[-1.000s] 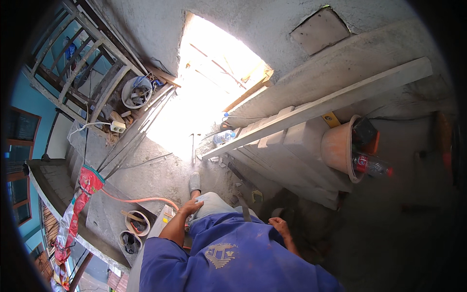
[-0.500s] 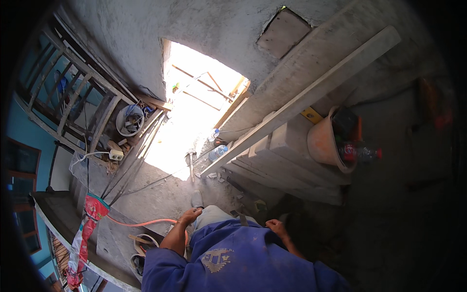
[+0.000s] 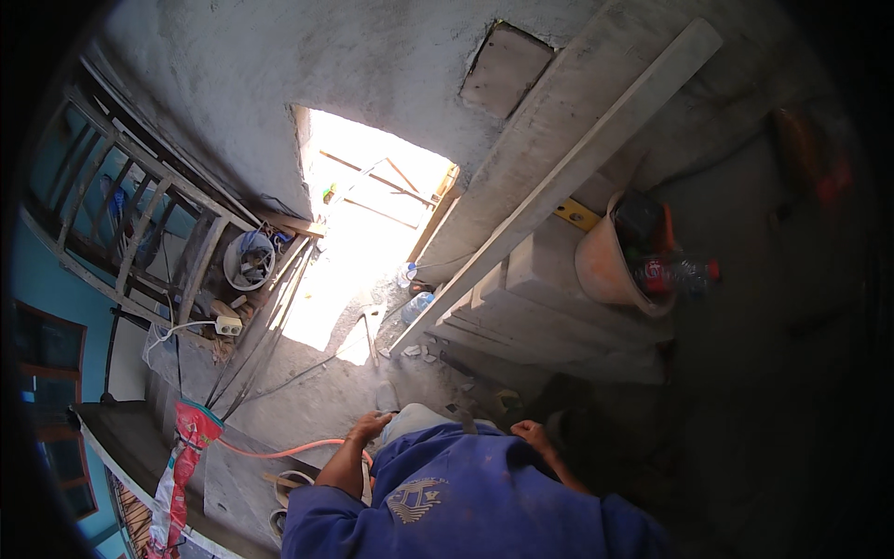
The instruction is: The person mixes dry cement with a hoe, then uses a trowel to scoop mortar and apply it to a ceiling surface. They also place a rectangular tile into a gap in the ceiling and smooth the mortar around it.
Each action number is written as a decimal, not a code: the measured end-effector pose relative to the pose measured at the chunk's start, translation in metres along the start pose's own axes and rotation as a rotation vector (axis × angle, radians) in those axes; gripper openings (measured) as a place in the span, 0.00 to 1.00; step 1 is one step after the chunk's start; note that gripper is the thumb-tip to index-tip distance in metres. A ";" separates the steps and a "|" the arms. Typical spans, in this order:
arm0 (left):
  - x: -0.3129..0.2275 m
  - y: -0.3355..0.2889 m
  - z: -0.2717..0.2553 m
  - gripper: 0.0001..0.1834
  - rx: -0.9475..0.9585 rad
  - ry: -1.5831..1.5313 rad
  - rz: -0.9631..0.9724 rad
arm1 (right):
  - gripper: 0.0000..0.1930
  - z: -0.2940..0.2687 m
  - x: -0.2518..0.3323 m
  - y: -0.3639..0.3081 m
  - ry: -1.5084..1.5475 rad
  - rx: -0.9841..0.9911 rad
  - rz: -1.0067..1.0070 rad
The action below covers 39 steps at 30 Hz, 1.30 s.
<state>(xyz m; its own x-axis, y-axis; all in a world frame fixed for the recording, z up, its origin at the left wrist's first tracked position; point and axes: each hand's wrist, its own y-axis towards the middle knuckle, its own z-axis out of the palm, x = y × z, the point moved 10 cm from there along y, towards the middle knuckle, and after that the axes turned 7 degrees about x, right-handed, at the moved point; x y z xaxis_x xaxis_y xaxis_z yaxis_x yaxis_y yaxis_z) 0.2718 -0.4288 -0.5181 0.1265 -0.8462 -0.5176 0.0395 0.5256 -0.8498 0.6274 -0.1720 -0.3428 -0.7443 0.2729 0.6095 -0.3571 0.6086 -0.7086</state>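
My left hand point(image 3: 372, 427) is beside my left leg, near the knee of the pale trousers point(image 3: 417, 420). Its fingers curl inward, and whatever they may hold is hidden. My right hand point(image 3: 530, 431) is closed in a loose fist at the right of my lap, with nothing visible in it. A grey shoe point(image 3: 386, 398) shows just beyond the left hand. On the floor ahead, a long-handled tool point(image 3: 371, 337) lies in the bright light, its head washed out by the glare.
A long board point(image 3: 577, 168) leans beside stacked blocks point(image 3: 549, 279). On them sits an orange bucket point(image 3: 601, 261) with a plastic bottle point(image 3: 694, 271). At left are a wooden ladder point(image 3: 140, 233), a white bucket point(image 3: 249, 261), a socket strip point(image 3: 227, 325) and an orange hose point(image 3: 289, 451).
The view has shifted, so the doorway and floor items sit lower and the board and bucket further left. Both hands stay near my legs, with little change in pose.
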 end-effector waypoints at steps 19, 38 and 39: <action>0.035 0.017 -0.014 0.42 0.011 0.025 -0.063 | 0.14 0.016 0.011 0.005 0.020 -0.012 -0.026; -0.005 0.010 -0.002 0.43 -0.045 0.115 -0.032 | 0.14 0.005 -0.041 -0.001 0.139 -0.065 -0.075; -0.005 0.012 -0.001 0.43 -0.039 0.112 -0.032 | 0.14 0.005 -0.041 0.000 0.143 -0.073 -0.084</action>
<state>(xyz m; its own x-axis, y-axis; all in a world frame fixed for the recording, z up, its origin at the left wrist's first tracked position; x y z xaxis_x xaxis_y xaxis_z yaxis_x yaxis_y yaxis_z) 0.2707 -0.4187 -0.5259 0.0145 -0.8682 -0.4959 0.0028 0.4960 -0.8683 0.6554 -0.1868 -0.3691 -0.6240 0.3192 0.7132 -0.3684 0.6848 -0.6288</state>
